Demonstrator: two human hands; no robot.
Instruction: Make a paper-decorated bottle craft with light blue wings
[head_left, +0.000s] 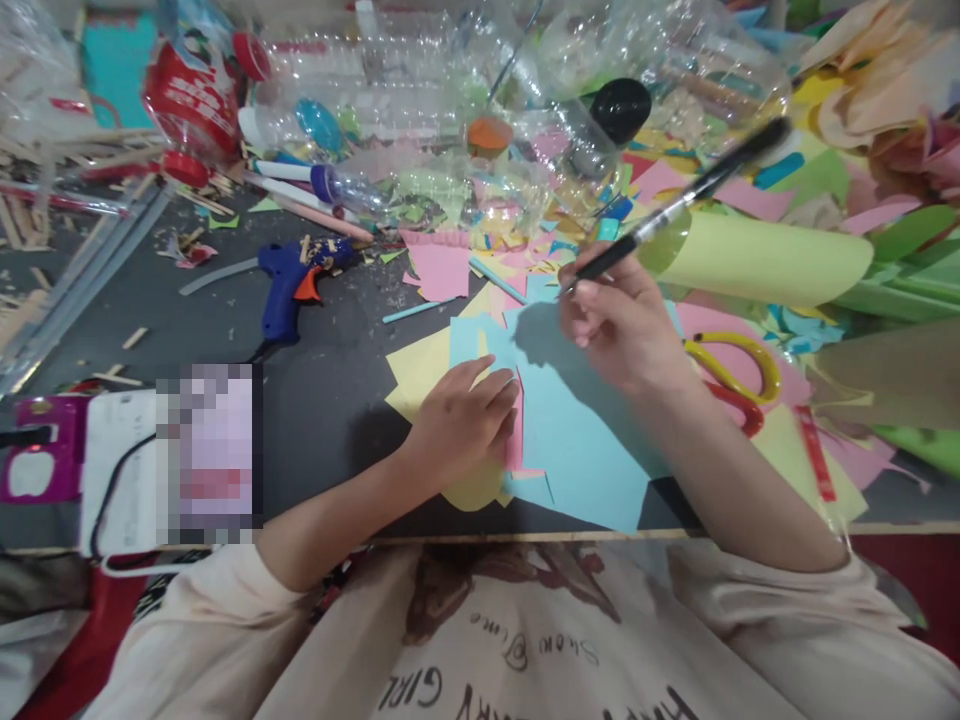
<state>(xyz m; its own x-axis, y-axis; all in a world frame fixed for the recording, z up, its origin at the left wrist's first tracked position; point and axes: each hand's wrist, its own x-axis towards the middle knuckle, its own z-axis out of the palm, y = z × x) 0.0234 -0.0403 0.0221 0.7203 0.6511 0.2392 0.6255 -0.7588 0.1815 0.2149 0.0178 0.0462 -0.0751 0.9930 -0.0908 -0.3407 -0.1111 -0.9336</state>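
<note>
My right hand point(619, 315) is raised above the light blue paper point(592, 430) and pinches a black pen point(675, 205), whose far end points up and to the right. My left hand point(466, 425) lies with its fingers spread over blue and yellow paper point(412, 370). Beside its fingertips, a narrow pink paper edge point(517, 425) shows against the blue paper. Partly behind my right forearm are scissors with yellow and red handles point(739, 365); their blades are hidden.
A blue glue gun point(285, 290) lies to the left, near a blurred-out device point(217, 450) and cables. Clear plastic bottles point(360, 70) and paper scraps crowd the back. A rolled yellow paper point(772, 255) and coloured sheets fill the right. Wooden sticks point(22, 215) lie far left.
</note>
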